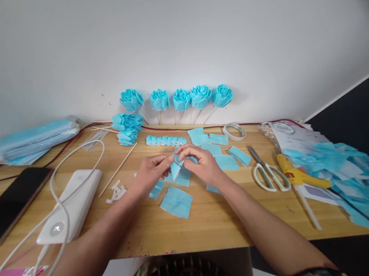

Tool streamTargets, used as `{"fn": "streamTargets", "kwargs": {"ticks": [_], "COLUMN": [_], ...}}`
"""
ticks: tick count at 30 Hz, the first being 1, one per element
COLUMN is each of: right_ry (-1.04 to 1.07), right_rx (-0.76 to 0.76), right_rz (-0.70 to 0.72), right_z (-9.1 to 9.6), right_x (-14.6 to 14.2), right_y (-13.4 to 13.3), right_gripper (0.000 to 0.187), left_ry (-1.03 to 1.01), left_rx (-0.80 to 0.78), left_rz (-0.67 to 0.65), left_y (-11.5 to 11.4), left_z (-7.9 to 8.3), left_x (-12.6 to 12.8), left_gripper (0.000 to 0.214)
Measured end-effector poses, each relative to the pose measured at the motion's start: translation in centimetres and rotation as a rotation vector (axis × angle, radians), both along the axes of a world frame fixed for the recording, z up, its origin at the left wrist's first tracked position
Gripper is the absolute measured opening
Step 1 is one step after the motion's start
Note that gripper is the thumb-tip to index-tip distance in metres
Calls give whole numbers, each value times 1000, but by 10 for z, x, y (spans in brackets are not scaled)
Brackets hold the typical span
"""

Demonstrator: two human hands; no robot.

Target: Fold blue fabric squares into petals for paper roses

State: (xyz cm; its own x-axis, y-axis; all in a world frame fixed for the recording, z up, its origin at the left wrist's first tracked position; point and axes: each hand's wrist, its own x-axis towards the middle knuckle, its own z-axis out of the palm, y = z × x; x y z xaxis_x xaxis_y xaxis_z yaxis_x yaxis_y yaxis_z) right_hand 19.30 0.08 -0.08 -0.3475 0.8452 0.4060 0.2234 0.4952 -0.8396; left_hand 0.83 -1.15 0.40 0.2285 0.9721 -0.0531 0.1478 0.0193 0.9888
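Note:
Between my two hands a small folded piece of blue fabric (176, 168) is held above the table's middle. My left hand (154, 168) pinches its left side, and the fingers of my right hand (202, 162) close on its upper right. Several cut blue squares lie about, one square (177, 201) nearest me and others beneath and behind my hands. Behind them a row of folded blue petals (166, 140) lies flat. Finished blue flowers on sticks (181, 99) lean against the wall, and more blue flower heads (127, 127) rest at the left.
To the right are scissors (270, 176), a tape roll (234, 131), a yellow glue gun (295, 173) and a heap of blue scraps (356, 177). To the left are a phone (13, 204), a white power bank (71, 207) with cable, a wooden stick (118, 170) and stacked blue masks (36, 140).

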Motion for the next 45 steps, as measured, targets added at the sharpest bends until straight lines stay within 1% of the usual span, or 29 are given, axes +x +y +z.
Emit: {"fn": "streamTargets", "kwargs": {"ticks": [2,4,7,10,13,18,22,26,29,33,35,36,38,41,43,45], "right_ry": [2,39,186,293,271,211,140,148,148,174,226,243,234,130,47,-11], "right_rx": [-10,-65,-232,-379,-453,-518,-505,-487,-471,-463,-444,-418,-326,-157,-107,-115], "right_rz": [4,28,75,91,49,39,-26,-11,3,-6,-27,-48,-120,-231,-233,-191], "right_z": [0,0,1,0,-1,0,1,-1,-3,-1,0,1,3,6,7,8], "right_x": [0,1,4,5,4,-2,-4,-3,-2,-4,-5,-5,-6,-9,-11,-13], "right_y": [-1,-1,-2,-1,-1,-2,-3,-2,-1,-2,-3,-4,-5,-8,-10,-13], "right_gripper": [21,20,19,28,32,29,27,27,28,24,27,27,21,12,11,11], "left_ry": [3,0,-24,-54,-64,-43,-18,-32,-74,-120,-132,-137,-139,-143,-148,-153], "left_rx": [0,11,24,46,82,128,143,140,107,63,71,83,110,140,145,144], "left_rz": [9,21,54,81,96,116,109,99,101,139,174,192,222,260,279,286], "left_y": [0,0,0,0,-1,-1,0,0,1,3,3,3,3,2,2,1], "left_z": [-1,-3,-5,-4,-2,-2,-6,-10,-11,-9,-7,-6,-4,-4,-4,-4], "left_x": [0,0,-1,-2,-3,-2,-1,0,1,1,1,0,0,-1,-1,-1], "left_gripper": [45,43,41,40,39,38,35,33,30,30,30,31,33,34,33,32]}}
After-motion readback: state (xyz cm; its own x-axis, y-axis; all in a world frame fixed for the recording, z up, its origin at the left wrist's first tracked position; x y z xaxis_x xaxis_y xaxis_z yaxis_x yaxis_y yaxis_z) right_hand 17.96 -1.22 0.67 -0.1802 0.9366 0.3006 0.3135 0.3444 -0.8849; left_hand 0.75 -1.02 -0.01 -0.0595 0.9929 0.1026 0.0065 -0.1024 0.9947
